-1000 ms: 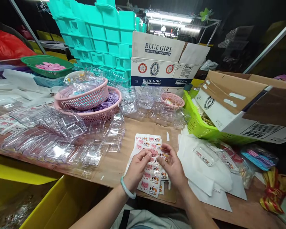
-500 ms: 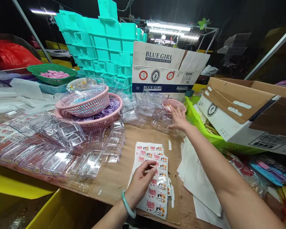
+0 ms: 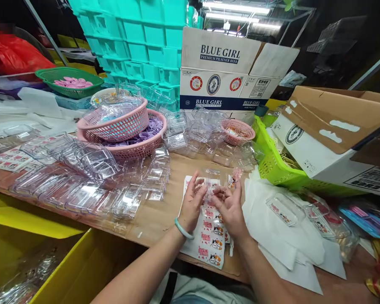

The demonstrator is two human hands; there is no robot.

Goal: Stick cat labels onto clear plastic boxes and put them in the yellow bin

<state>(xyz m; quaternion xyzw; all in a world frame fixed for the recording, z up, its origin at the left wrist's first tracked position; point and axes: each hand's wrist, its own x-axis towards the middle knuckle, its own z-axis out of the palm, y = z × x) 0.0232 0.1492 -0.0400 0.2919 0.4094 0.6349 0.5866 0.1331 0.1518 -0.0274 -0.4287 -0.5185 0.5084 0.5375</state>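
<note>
Both hands are over a sheet of cartoon cat stickers on the cardboard-covered table. Between them is a clear plastic case, partly hidden by the fingers and hard to see against the sheet. My left hand, with a pale green bangle on its wrist, curls its fingers at the case's left side. My right hand pinches the right side. By the right fingertips shows a sticker piece with pink lettering and a cat; whether the fingers touch it I cannot tell.
Clear cases lie in rows at left. Pink baskets stand behind them, and a small pink basket farther right. White backing papers and a stickered case lie at right, near a lime-green basket and carton.
My right hand has come back from the small pink basket and the case pile to meet my left hand over the sticker sheet. A clear case is now between them. The view has tilted down.
</note>
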